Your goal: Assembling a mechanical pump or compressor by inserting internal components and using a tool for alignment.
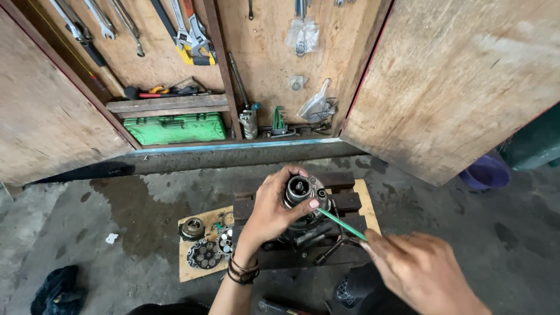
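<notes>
Centre frame, on dark block: metal cylindrical assembly
Left hand: clamping around assembly
Right hand: pinching green rod, probing it
Progress: plates and ring lying removed on board, lower left; core part-stripped

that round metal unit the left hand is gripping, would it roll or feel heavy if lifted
The metal unit is probably heavy for its size, looking like solid metal. Its round body might roll off the wooden block, and its grimy surface may be slippery; the left hand steadies it.

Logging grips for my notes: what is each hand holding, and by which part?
The left hand grips the grey metal cylindrical part around its upper end. The right hand pinches the thin green rod at its near end.
</notes>
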